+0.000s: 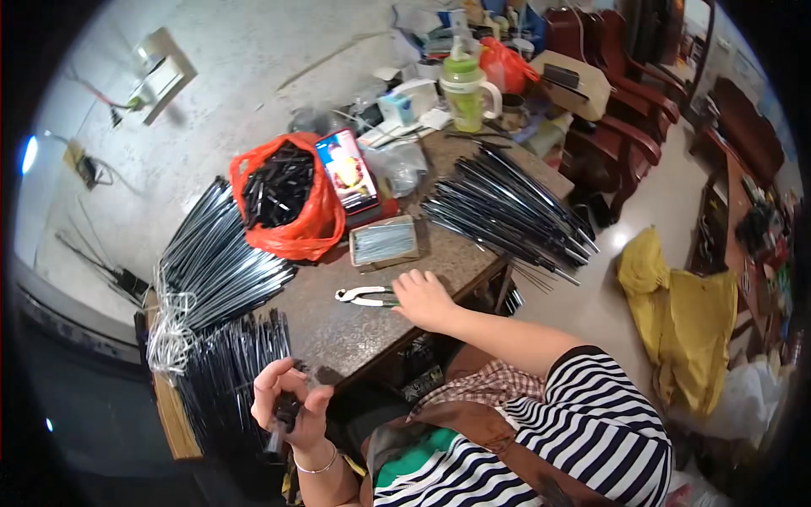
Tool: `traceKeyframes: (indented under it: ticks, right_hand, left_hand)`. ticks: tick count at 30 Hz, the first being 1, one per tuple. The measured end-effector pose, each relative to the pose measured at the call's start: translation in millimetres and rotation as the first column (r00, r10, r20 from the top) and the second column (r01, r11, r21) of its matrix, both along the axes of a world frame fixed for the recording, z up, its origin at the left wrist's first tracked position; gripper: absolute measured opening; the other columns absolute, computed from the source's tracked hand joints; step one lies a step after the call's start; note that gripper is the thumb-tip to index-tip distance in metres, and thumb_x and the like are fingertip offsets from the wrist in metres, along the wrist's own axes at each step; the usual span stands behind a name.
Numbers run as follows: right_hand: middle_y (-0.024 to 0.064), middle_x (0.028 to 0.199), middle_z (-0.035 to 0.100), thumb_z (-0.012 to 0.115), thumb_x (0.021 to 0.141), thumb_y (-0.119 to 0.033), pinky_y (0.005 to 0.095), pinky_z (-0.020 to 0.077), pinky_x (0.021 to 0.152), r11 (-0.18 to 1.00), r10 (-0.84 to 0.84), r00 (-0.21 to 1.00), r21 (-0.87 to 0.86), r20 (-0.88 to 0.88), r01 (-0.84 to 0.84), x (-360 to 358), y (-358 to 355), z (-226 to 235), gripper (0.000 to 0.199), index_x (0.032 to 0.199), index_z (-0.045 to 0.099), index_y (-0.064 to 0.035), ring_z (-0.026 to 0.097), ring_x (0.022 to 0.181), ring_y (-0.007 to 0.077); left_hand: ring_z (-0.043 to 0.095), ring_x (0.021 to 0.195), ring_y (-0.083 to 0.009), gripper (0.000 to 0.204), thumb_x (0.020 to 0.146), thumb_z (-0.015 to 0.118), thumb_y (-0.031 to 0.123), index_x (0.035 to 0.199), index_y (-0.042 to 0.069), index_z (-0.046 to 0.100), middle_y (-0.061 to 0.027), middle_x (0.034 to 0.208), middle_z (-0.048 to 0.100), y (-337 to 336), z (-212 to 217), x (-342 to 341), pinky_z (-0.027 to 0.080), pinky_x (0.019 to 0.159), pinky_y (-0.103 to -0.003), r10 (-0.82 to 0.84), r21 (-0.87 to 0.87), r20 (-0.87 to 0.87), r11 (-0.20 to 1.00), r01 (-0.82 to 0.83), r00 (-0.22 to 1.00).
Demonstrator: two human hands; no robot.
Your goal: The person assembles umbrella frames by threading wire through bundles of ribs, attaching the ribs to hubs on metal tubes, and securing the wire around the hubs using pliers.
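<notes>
My left hand [291,401] is raised at the table's near edge. Its fingers close round a small dark piece [285,412], blurred, whose exact kind I cannot make out. On the tabletop lies a pair of end-cutting pincers [367,296] with a pale metal head pointing left. My right hand [422,300] covers their handles with curled fingers. Just beyond the pincers sits a small open box [384,241] of thin metal wires. A red plastic bag [321,241] full of short black pieces stands behind, with a lit phone [346,171] leaning beside it.
Bundles of long dark rods [224,262] lie at the left, shorter black ones [224,380] nearer me, with white cord [173,329] beside them. Another rod bundle [511,207] overhangs the right edge. A green-lidded bottle [466,93] stands at the back. Yellow sacks [676,313] lie on the floor.
</notes>
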State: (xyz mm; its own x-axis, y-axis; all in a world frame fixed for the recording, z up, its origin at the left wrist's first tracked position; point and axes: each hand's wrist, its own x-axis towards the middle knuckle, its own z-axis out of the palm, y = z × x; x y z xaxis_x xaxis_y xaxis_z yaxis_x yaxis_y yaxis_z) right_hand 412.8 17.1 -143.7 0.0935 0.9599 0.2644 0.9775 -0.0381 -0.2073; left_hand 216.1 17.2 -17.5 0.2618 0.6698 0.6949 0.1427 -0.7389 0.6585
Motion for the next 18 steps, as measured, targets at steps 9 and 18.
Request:
traceKeyframes:
  ticks: [9,18]
  right_hand:
    - [0.0144,0.073,0.054,0.030,0.080,-0.039,0.0341,0.0443,0.061,0.792,-0.408,-0.673,0.129,-0.617,-0.597,-18.3,1.8,89.9,0.040,0.092,0.044,-0.0033,0.054,0.066,0.0228]
    - [0.0122,0.083,0.048,0.051,0.070,-0.015,0.0330,0.0403,0.059,0.849,-0.148,0.982,0.495,-0.117,0.187,85.1,22.9,98.3,0.047,0.113,0.033,-0.0093,0.050,0.066,0.0238]
  left_hand:
    - [0.053,0.074,-0.0246,0.056,0.054,0.057,0.048,0.081,0.000,0.053,-0.0108,0.076,0.053,-1.9,7.8,67.3,0.042,0.069,-0.035,-0.418,0.328,-0.655,0.593,0.735,0.629]
    - [0.049,0.052,-0.0207,0.028,0.062,0.060,0.025,0.074,0.000,0.054,-0.0074,0.057,0.050,42.6,-61.8,-63.2,0.040,0.050,-0.027,-0.046,0.222,-0.388,0.965,0.142,0.920]
